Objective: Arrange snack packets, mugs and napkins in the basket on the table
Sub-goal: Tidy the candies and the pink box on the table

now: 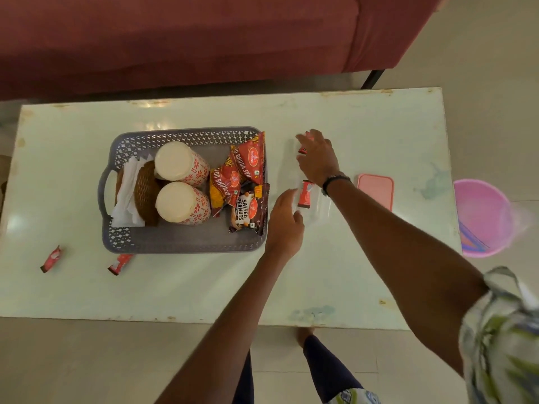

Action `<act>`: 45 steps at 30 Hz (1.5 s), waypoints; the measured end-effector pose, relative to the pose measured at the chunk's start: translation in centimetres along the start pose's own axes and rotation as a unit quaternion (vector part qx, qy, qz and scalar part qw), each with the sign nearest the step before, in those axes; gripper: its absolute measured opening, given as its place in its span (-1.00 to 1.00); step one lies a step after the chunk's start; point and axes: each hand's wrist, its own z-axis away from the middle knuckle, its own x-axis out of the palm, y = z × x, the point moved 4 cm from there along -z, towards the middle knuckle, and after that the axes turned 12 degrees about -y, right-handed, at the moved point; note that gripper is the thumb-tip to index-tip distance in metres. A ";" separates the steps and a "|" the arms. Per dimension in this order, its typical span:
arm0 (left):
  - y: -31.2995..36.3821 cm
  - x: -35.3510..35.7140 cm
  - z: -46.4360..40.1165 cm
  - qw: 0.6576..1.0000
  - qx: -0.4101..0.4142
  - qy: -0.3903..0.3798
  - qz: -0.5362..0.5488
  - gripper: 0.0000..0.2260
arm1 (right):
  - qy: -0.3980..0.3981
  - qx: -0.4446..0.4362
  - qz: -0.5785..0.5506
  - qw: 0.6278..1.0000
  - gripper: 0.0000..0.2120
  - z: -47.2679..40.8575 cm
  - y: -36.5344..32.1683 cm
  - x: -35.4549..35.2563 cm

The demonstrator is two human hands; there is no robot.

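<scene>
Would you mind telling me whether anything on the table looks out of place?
Two small red packets lie loose on the table, in front of the basket, apart from the snacks packed inside.

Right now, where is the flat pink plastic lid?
The flat pink plastic lid lies on the pale table's right side, just beyond the right hand's wrist, apart from the grey basket.

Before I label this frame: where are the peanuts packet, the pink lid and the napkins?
Peanuts packet (246,209): head view, white label.
Pink lid (375,191): head view, flat top.
Napkins (126,193): head view, white fold.
</scene>
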 end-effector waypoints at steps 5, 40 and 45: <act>-0.6 0.3 -0.3 1.000 -0.008 -0.024 -0.008 -0.57 | 0.030 -0.015 0.027 0.999 -0.76 -1.3 0.0 -0.1; -19.7 -22.9 14.1 0.928 -0.016 0.360 0.092 -0.89 | 0.104 -0.224 -0.111 0.963 -0.82 15.1 -27.5 10.9; -27.4 -24.9 14.2 0.961 -0.110 0.254 -0.016 -0.85 | 0.049 -0.219 -0.107 0.969 -0.79 14.7 -31.1 16.7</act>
